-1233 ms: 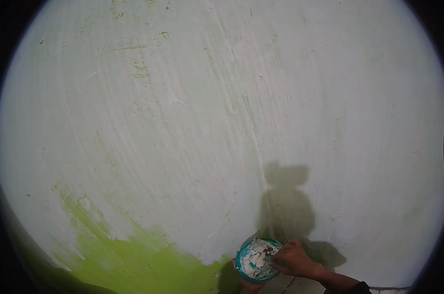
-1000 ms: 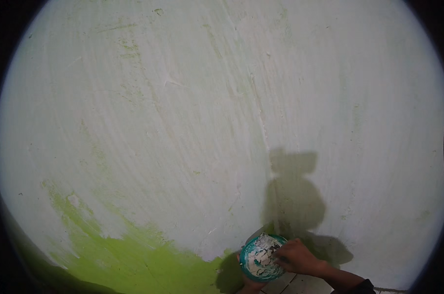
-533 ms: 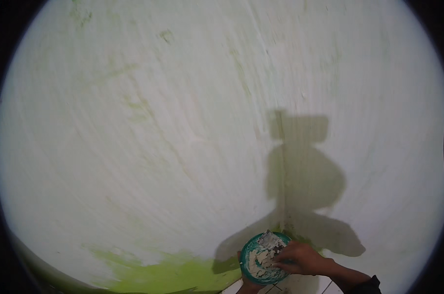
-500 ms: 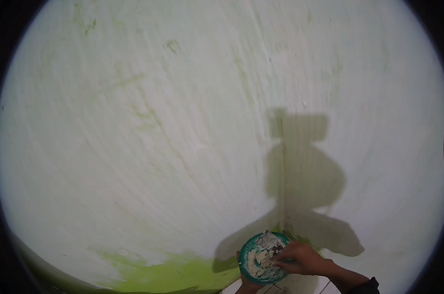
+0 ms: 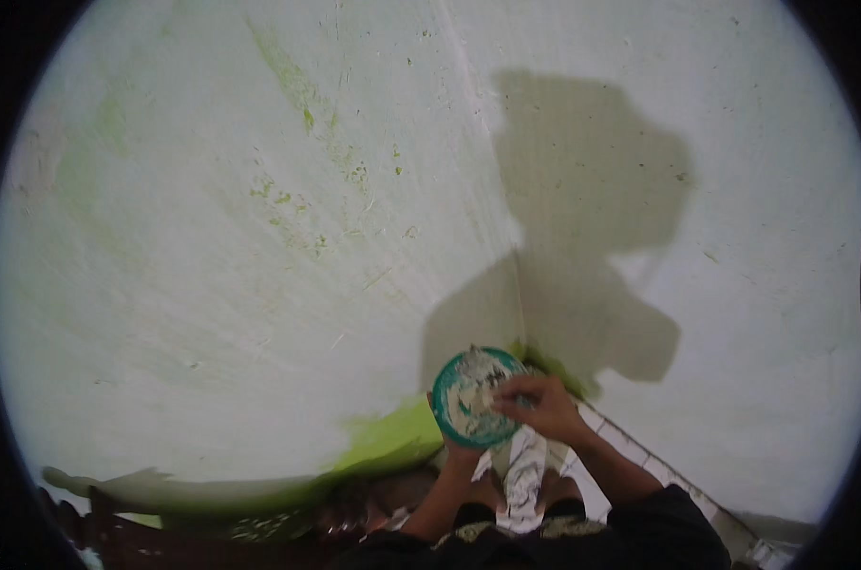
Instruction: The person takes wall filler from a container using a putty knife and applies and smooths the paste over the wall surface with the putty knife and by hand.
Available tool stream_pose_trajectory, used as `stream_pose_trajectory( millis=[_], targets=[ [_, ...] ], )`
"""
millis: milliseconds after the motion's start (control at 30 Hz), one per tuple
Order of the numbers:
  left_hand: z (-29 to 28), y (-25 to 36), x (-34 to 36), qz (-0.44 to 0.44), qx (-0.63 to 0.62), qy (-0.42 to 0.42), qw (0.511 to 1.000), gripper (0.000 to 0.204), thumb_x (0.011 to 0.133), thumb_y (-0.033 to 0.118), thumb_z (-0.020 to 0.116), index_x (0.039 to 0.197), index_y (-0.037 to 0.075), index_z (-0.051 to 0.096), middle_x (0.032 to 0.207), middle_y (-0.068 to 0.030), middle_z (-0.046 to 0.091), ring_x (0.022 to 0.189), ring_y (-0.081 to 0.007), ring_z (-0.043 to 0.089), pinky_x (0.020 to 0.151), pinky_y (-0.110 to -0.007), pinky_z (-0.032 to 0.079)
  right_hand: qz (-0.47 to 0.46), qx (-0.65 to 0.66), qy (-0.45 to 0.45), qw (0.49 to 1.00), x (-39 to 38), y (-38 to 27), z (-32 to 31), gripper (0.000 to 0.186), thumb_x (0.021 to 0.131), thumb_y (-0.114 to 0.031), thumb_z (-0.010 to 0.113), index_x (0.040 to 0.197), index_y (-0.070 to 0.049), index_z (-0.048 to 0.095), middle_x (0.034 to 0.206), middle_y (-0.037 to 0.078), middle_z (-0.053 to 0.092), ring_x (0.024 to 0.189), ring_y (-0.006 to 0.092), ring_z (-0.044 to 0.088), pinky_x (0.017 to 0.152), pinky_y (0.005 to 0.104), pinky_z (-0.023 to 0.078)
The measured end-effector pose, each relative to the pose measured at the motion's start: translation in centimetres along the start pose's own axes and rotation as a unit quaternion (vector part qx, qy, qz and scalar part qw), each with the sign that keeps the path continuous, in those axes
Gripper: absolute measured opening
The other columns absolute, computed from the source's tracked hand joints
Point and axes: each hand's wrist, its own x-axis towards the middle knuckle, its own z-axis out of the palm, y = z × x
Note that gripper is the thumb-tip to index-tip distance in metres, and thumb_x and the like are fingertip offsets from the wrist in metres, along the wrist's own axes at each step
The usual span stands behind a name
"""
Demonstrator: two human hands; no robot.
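Observation:
A round teal bowl (image 5: 449, 427) of pale, thick paste sits low in the middle of the view. My left hand (image 5: 457, 448) grips it from the left and underneath, mostly hidden by it. My right hand (image 5: 539, 408) has its fingers drawn together over the paste at the bowl's right side; what they hold is hard to make out. A grey, flat blade-like piece (image 5: 478, 361), smeared with paste, lies at the bowl's far edge.
Two pale, streaky walls (image 5: 212, 285) meet in a corner, with bright green patches (image 5: 392, 432) near the bottom and my shadow across them. Below are my legs and a white tiled floor (image 5: 625, 442). Dark wooden furniture (image 5: 202, 541) stands at the lower left.
The view has tilted down, so the bowl and both hands sit higher and slightly left in the picture. My legs, more floor and the dark furniture have come into view.

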Motion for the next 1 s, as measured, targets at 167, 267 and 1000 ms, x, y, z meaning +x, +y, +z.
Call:
stream_pose_trajectory(
  millis=[167, 267, 1000],
  targets=[
    [-0.3, 0.6, -0.2, -0.011, -0.166, -0.068, 0.984, 0.077, 0.090, 0.069, 0.035, 0.143, 0.013, 0.040, 0.145, -0.0116, 0.042, 0.130, -0.0332, 0.041, 0.111, -0.051, 0.029, -0.102, 0.095, 0.060, 0.988, 0.7, 0.7, 1.1, 0.019, 0.084, -0.004, 0.070, 0.100, 0.006, 0.066, 0.097, 0.009, 0.067, 0.093, 0.0125, 0.062, 0.085, 0.0272, 0.050],
    [2.9, -0.3, -1.3, 0.072, 0.009, -0.007, 0.997, 0.075, 0.091, 0.068, 0.035, 0.143, 0.015, 0.040, 0.146, -0.0096, 0.041, 0.130, -0.0331, 0.041, 0.111, -0.052, 0.029, -0.105, 0.180, 0.065, 0.976, 1.1, -3.4, 0.8, 0.015, 0.085, -0.001, 0.069, 0.098, 0.004, 0.066, 0.096, 0.007, 0.067, 0.090, 0.0105, 0.062, 0.083, 0.0254, 0.050],
    [10.2, -0.5, -2.6, -0.078, -0.076, 0.004, 0.994, 0.074, 0.089, 0.071, 0.035, 0.140, 0.018, 0.045, 0.142, -0.0089, 0.046, 0.128, -0.0315, 0.043, 0.109, -0.051, 0.031, -0.407, 0.020, 0.416, 0.813, 13.0, -15.6, 0.6, 0.019, 0.075, -0.001, 0.074, 0.092, -0.009, 0.073, 0.087, 0.006, 0.070, 0.082, 0.0197, 0.060, 0.070, 0.0294, 0.049]
  ],
)
